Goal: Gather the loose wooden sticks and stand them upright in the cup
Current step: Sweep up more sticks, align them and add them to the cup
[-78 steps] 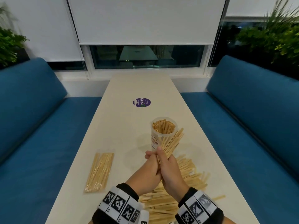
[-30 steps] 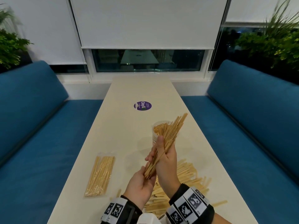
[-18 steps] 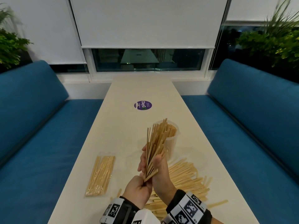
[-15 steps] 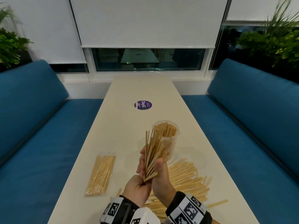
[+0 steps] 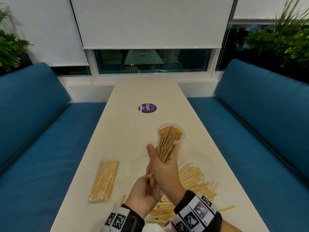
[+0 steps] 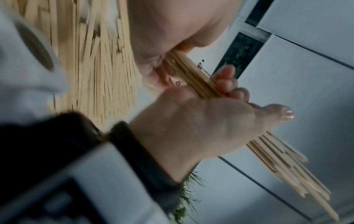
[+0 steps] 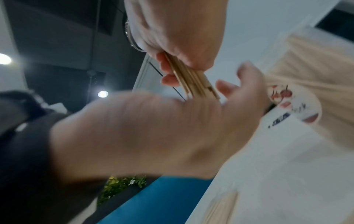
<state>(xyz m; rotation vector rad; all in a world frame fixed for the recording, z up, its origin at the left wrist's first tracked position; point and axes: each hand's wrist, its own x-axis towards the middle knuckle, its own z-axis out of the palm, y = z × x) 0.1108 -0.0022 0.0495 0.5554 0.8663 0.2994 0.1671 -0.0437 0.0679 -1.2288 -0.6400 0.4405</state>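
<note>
A clear plastic cup (image 5: 181, 131), packed with upright wooden sticks, stands mid-table. My right hand (image 5: 164, 166) grips a bundle of sticks (image 5: 167, 146) around its middle, thumb up. The bundle's upper ends overlap the cup's mouth; whether they touch it I cannot tell. My left hand (image 5: 144, 191) curls round the bundle's lower end just below the right hand. In the left wrist view the fingers (image 6: 226, 81) wrap the bundle (image 6: 193, 75). The right wrist view is blurred, showing the bundle (image 7: 191, 81) and the cup (image 7: 298, 103). A loose pile of sticks (image 5: 192, 183) lies under my hands.
A sealed clear packet of sticks (image 5: 104, 180) lies left of my hands. A round purple sticker (image 5: 147, 108) marks the long white table (image 5: 133, 148) beyond the cup. Blue benches (image 5: 41, 148) run along both sides.
The fanned, left-leaning bundle has closed up and its top has swung right, onto the cup's mouth. My right hand has slid higher along it. The left hand still holds the lower end.
</note>
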